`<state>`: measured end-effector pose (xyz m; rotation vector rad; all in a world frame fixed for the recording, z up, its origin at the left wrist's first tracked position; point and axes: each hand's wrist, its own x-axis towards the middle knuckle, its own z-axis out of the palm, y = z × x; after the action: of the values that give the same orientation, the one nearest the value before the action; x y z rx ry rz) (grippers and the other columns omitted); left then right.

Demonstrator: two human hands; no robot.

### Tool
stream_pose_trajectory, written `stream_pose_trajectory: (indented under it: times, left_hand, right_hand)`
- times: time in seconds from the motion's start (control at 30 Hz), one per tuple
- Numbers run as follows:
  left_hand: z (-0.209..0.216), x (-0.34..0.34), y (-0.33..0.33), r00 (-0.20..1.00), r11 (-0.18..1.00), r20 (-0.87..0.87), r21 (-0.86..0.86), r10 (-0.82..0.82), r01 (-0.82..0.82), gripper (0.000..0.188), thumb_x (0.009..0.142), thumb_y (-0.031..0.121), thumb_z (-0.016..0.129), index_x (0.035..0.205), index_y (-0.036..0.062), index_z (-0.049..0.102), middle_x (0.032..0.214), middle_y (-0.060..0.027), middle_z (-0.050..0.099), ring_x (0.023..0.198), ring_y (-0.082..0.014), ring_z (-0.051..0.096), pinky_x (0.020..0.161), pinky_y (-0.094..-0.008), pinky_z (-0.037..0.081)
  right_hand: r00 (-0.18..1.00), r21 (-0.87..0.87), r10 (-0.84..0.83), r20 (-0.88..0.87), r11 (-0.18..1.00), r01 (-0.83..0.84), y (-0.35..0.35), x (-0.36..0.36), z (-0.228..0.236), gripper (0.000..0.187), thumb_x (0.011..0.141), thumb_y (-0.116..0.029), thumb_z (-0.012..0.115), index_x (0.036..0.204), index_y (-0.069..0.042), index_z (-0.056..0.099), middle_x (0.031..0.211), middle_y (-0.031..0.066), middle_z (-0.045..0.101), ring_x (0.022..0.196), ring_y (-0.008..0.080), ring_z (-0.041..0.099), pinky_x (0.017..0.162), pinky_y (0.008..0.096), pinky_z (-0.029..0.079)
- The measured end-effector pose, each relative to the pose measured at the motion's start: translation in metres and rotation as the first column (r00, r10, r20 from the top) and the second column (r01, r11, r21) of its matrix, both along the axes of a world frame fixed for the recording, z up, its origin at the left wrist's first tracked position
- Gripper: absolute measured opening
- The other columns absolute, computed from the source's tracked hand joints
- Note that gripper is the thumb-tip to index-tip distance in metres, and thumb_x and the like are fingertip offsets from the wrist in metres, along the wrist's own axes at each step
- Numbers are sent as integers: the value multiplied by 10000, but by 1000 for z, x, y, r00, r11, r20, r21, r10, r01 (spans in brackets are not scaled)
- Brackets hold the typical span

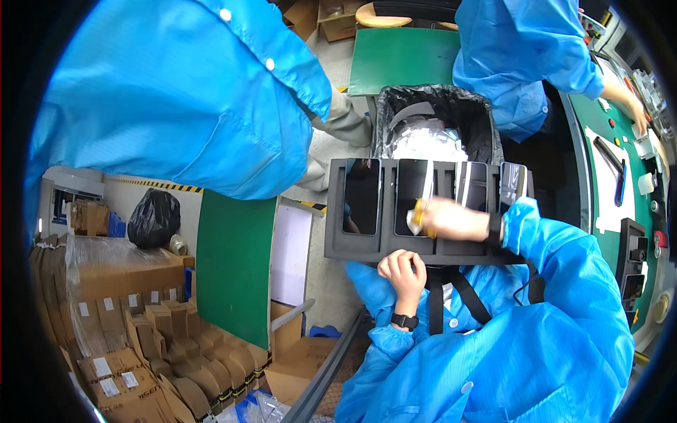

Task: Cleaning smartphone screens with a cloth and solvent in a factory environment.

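Clearly blurred, right-hand fingers (428, 215) pinched round a small yellow piece (419, 213) over a white cloth (408, 223), on the second dark phone (412, 187) in the black foam tray (338, 243). Lower down, left hand (403, 273) curled, fingers pressed under the tray's near edge, tray held in front of the chest. Beyond: black-lined waste bin (437, 113) of white scraps just behind the tray, green worktop (610, 233) off right, another person's blue sleeve (183, 92) up left.

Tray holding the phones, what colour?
Black tray, seen in the head view.
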<state>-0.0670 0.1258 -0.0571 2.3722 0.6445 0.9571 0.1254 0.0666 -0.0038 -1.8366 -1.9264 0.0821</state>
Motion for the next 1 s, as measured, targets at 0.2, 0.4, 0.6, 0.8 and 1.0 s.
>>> stream_pose_trajectory:
  times: [0.2,0.4,0.6,0.8,1.0]
  left_hand:
    - [-2,-5,1,1000,1000,-19,1,13,-13,101,782,126,635,867,108,584,969,-43,558,972,-270,465,906,-443,312]
    - [-8,-2,8,990,994,-110,56,-89,95,164,762,164,633,913,116,592,992,-49,548,1014,-263,459,968,-456,281]
    - [-13,-6,8,990,994,-112,60,-84,92,145,774,226,637,877,135,589,976,-29,554,1011,-239,460,965,-458,276]
    - [-14,-3,11,992,992,-91,81,-89,96,140,785,256,630,867,148,593,958,-8,557,994,-224,466,950,-432,279]
    - [-16,-3,9,993,994,-73,51,-94,98,125,778,257,636,851,161,605,950,-1,566,989,-217,464,940,-424,283]
  right_hand:
    - [902,141,-432,-20,892,430,47,71,23,181,705,-8,581,879,0,628,846,170,585,788,360,592,690,404,481]
    - [987,-34,82,-139,996,-87,97,-41,10,139,728,-45,594,852,2,633,806,142,565,780,305,585,707,363,498]
    - [917,67,-398,-15,915,398,134,56,18,122,725,-33,591,845,-14,602,839,162,562,700,336,578,612,394,492]
    - [990,-3,141,-17,990,-141,103,-32,11,85,739,-66,560,790,1,555,812,167,528,742,321,557,648,412,476]
    - [988,-24,-89,126,995,93,126,-3,13,103,817,-96,546,857,-6,572,857,156,551,766,283,571,694,363,490]
